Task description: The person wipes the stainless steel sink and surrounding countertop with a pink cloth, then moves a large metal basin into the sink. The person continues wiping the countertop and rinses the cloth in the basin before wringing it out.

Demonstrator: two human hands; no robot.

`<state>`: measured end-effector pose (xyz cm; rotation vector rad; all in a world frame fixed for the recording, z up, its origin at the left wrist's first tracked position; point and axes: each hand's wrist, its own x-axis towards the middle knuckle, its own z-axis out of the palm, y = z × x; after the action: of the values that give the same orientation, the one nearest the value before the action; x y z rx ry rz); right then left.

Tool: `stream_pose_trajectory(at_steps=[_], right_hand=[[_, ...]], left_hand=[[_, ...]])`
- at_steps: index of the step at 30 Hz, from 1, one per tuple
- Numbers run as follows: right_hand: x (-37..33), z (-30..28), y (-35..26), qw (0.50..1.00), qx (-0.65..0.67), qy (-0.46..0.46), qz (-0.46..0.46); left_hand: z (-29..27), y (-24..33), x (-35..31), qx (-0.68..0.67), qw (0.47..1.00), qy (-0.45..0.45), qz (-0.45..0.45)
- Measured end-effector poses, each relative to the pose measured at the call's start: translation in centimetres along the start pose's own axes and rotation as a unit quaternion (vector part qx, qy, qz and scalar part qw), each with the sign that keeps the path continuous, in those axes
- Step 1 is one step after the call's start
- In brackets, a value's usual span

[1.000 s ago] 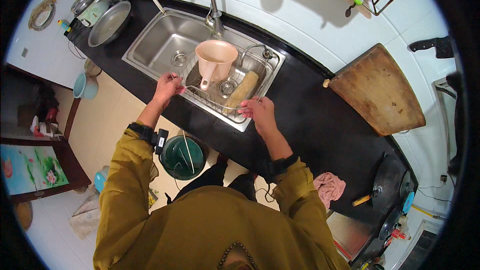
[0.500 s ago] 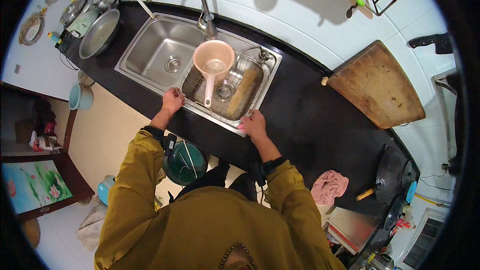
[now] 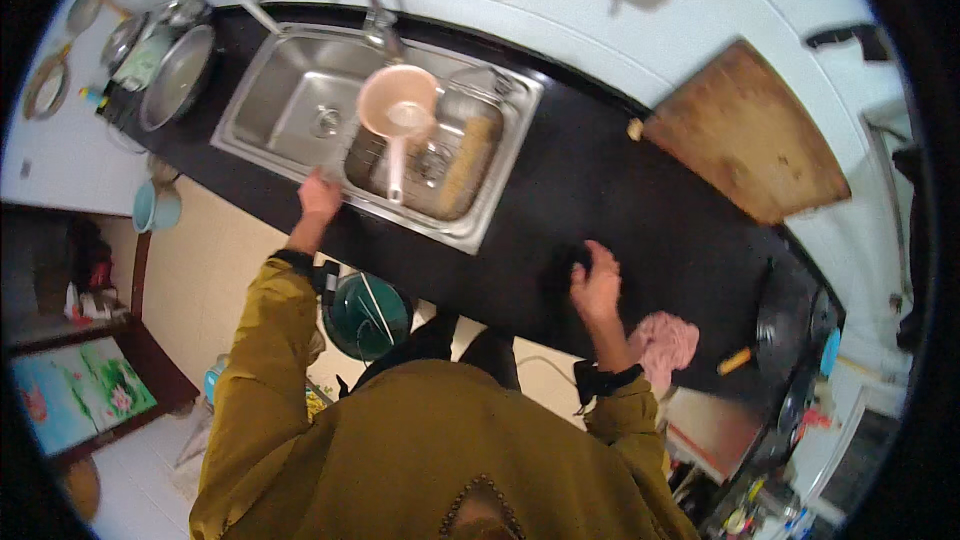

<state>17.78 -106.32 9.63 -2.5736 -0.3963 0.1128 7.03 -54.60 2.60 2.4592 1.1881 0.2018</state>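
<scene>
My left hand is over the counter's front edge, beside the near rim of the double steel sink. Its fingers are smeared by motion, so their grip is unclear. My right hand hovers over the black counter, right of the sink, fingers apart and holding nothing. The pink cloth lies closest to it. In the right basin sits a wire rack. A pale pink long-handled water dipper rests across it, handle towards me. Beside the dipper lies a long tan loofah.
A wooden chopping board leans against the wall at right, near a hanging cleaver. A black wok stands at far right. Left of the sink is a metal basin. The arched tap rises behind. A green bucket stands below.
My right hand has left the sink's near right corner and moved right towards the pink cloth, its fingers opening. My left hand has stayed near the sink rim. The whole view has shifted slightly.
</scene>
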Motion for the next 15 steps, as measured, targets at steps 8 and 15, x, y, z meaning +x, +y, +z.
stream_pose_trajectory(at_steps=[8, 15], right_hand=[[-11.0, -7.3, 13.9, 0.924, -0.286, -0.056, 0.248], [-10.1, -8.4, 22.4, 0.936, -0.304, 0.098, 0.151]], left_hand=[[-0.7, 7.3, -12.9, -0.153, 0.954, -0.041, 0.255], [3.9, 17.8, -23.5, -0.152, 0.875, -0.203, 0.412]])
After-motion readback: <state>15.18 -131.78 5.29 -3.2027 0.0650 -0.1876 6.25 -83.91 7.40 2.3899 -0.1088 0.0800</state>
